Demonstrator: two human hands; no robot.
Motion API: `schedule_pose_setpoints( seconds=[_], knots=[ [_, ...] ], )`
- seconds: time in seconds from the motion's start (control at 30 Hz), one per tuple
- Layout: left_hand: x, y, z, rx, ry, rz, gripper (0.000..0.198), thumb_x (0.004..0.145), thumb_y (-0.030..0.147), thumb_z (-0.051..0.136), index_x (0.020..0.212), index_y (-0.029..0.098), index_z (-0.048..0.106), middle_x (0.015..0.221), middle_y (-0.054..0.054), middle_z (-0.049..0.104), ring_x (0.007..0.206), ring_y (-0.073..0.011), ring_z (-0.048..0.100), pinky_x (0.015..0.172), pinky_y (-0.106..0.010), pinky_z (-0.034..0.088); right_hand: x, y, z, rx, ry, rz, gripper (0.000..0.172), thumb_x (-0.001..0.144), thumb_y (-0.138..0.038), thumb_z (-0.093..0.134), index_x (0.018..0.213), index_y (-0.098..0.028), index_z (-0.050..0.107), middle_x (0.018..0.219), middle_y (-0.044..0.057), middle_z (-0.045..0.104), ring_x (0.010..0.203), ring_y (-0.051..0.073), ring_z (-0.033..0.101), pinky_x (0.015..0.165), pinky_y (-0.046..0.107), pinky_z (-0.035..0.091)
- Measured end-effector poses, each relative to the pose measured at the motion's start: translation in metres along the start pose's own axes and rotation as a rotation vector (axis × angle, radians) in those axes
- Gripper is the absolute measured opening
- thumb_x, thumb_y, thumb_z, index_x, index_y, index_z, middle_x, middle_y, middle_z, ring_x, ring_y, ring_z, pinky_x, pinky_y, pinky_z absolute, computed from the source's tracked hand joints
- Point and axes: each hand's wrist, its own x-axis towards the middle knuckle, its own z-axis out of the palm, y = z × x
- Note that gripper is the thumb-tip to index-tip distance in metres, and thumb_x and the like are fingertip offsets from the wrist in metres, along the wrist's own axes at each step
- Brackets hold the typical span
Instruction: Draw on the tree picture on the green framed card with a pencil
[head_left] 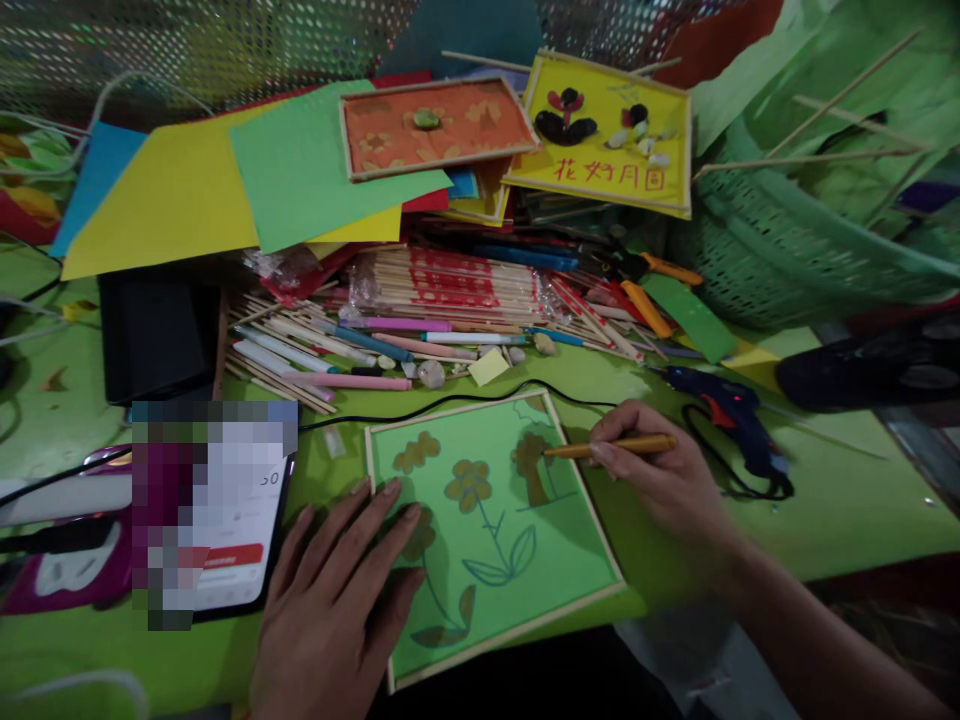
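Observation:
A green framed picture [491,535] with drawn flowers and a tree lies on the green table in front of me. My left hand [334,600] rests flat on its left edge, fingers spread. My right hand [660,475] is closed on a yellow-orange pen [611,448], whose tip touches the brown tree at the picture's upper right.
A phone [232,540] lies to the left. A blue glue gun [724,415] and its black cord sit to the right. Pens and wooden sticks [420,320] are piled behind, with coloured paper sheets [225,185], two framed pictures [604,135] and a green basket [795,250].

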Motion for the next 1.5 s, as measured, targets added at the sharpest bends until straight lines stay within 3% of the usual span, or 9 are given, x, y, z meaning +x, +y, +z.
schedule_pose_setpoints(
  seconds=[0.67, 0.93, 1.5],
  knots=[
    [0.001, 0.001, 0.000, -0.018, 0.012, -0.018, 0.045, 0.096, 0.025, 0.060, 0.141, 0.029, 0.059, 0.148, -0.001, 0.060, 0.141, -0.0244, 0.052, 0.125, -0.044, 0.026, -0.001, -0.007, 0.002, -0.045, -0.048, 0.003, 0.022, 0.086, -0.041, 0.079, 0.082, -0.023, 0.066, 0.074, 0.001, 0.061, 0.064, 0.015, 0.051, 0.056, 0.026, 0.038],
    [0.001, 0.002, 0.001, -0.018, 0.018, -0.015, 0.044, 0.096, 0.024, 0.060, 0.140, 0.028, 0.060, 0.148, -0.001, 0.060, 0.141, -0.0244, 0.052, 0.124, -0.045, 0.027, 0.000, -0.001, 0.001, -0.044, 0.057, -0.017, 0.022, 0.088, -0.041, 0.076, 0.085, -0.024, 0.063, 0.072, 0.000, 0.057, 0.063, 0.016, 0.051, 0.056, 0.028, 0.039],
    [0.000, 0.001, 0.001, -0.022, 0.015, -0.007, 0.044, 0.096, 0.024, 0.060, 0.139, 0.028, 0.060, 0.149, -0.001, 0.060, 0.141, -0.0233, 0.051, 0.125, -0.043, 0.025, -0.001, -0.001, -0.002, -0.013, -0.009, -0.004, 0.019, 0.088, -0.035, 0.078, 0.085, -0.023, 0.064, 0.073, -0.002, 0.059, 0.063, 0.013, 0.049, 0.057, 0.026, 0.037]
  ],
)
